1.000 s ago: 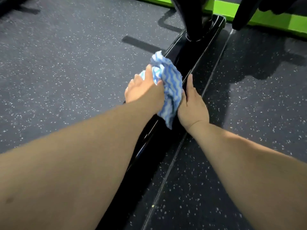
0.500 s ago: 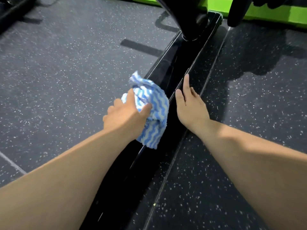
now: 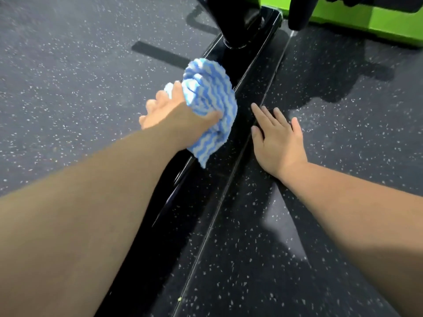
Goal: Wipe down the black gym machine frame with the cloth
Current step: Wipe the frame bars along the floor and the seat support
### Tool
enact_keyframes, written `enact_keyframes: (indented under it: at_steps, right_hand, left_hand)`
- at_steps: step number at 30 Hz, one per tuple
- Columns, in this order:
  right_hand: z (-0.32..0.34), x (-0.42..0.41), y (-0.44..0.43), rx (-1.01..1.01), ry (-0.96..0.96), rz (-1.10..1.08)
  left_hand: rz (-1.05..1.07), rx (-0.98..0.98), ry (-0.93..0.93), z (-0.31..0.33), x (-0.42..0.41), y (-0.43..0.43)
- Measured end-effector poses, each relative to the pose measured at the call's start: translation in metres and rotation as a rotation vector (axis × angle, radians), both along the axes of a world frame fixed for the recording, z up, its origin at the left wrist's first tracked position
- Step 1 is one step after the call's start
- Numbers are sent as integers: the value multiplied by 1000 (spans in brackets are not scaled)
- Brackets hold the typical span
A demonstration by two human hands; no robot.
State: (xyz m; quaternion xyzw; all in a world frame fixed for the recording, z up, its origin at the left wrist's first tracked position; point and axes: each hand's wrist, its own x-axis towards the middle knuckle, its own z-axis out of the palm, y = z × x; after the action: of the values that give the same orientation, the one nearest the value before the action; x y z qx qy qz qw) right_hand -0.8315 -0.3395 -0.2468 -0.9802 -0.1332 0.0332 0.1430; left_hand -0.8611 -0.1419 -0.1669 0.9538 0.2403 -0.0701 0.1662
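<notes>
Bulging beyond left hand (image 3: pixel 174 117) grip, cloth (image 3: pixel 209 106)

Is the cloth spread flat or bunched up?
Bunched up: the cloth forms a crumpled wad gripped in the left hand, one end hanging down.

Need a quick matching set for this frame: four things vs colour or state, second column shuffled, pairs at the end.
Things:
1. cloth
2. left hand
3. right hand
4. machine frame

States:
A. flat and open, palm down on the floor beside the rail
B. glossy black, running up the picture
C. blue and white wavy stripes, bunched up
D. closed around the cloth, over the rail

Pairs: 1-C, 2-D, 3-A, 4-B
</notes>
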Motion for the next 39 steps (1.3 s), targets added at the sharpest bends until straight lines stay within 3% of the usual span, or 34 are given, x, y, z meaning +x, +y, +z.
enact_keyframes:
  at_steps: [3, 7, 13, 22, 28, 32, 39]
  right_hand:
    - [2, 0, 0, -16, 10, 6]
    - [5, -1, -1, -40, 33, 2]
    - [4, 0, 2, -42, 12, 12]
    - [5, 4, 3, 8, 4, -30]
    - [2, -2, 0, -26, 31, -60]
    - [5, 1, 1, 12, 23, -31]
    - [12, -1, -5, -21, 96, 38]
  left_hand:
    - [-97, 186, 4, -3, -48, -4]
    - [-65, 277, 91, -5, -57, -5]
    - [59, 180, 172, -2, -4, -12]
    - [61, 163, 81, -1, 43, -29]
    - [30, 192, 84, -10, 40, -31]
    - [13, 172, -8, -9, 36, -28]
    - [-67, 147, -15, -4, -36, -16]
